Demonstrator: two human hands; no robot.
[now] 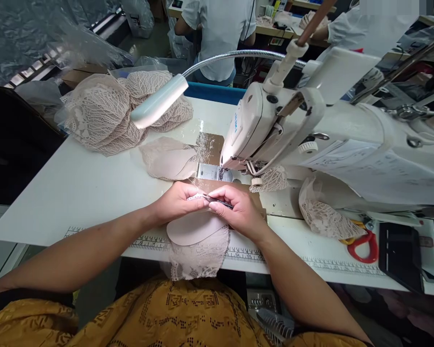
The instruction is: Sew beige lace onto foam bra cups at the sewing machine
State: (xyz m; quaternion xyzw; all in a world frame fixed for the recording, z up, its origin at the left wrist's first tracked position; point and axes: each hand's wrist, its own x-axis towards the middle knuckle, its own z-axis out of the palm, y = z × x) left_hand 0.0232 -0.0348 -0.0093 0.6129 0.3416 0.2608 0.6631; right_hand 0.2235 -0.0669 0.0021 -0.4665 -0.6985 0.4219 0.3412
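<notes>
My left hand [176, 201] and my right hand [237, 208] meet just in front of the sewing machine's needle plate [211, 172]. Both pinch the top edge of a beige padded cup with a lace layer [197, 241], which hangs over the table's front edge. A thin dark tool [220, 202] lies between the fingers of my right hand. The white sewing machine [311, 135] stands right behind my hands, its head over the plate.
A pile of lace cups [108, 111] sits at the back left, one loose cup [168, 159] beside the plate. More lace pieces [321, 214] and red-handled scissors [363, 246] lie at the right. A gooseneck lamp [159, 101] arches over. Other people work at the back.
</notes>
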